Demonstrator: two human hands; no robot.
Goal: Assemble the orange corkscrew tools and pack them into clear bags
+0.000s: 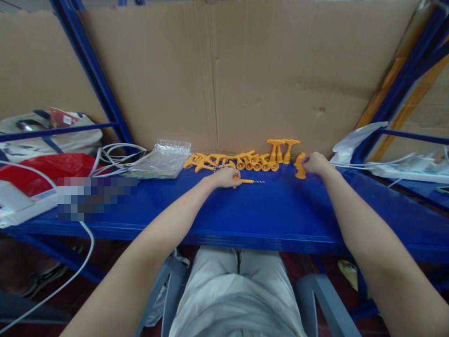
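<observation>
Orange-and-silver corkscrew (pixel 248 181), blue tabletop (pixel 263 210)

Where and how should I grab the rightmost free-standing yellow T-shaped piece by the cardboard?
I'd pinch that T-shaped piece by its slim stem, under the wider crossbar, coming from the right: it stands upright, its neighbor crowds the left, and cardboard rises behind.

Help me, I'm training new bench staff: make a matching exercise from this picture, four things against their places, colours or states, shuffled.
Things
1. Left hand
2. Right hand
3. Clear plastic packaging
4. Tabletop

Places, colours or states
A. Lies to the left of the clustered yellow pieces
B. Holds a yellow piece to the right of the upright T-shaped pieces
C. Blue
D. Holds a yellow tool with a spiral metal tip

Right pairs: 1-D, 2-B, 3-A, 4-C
</observation>
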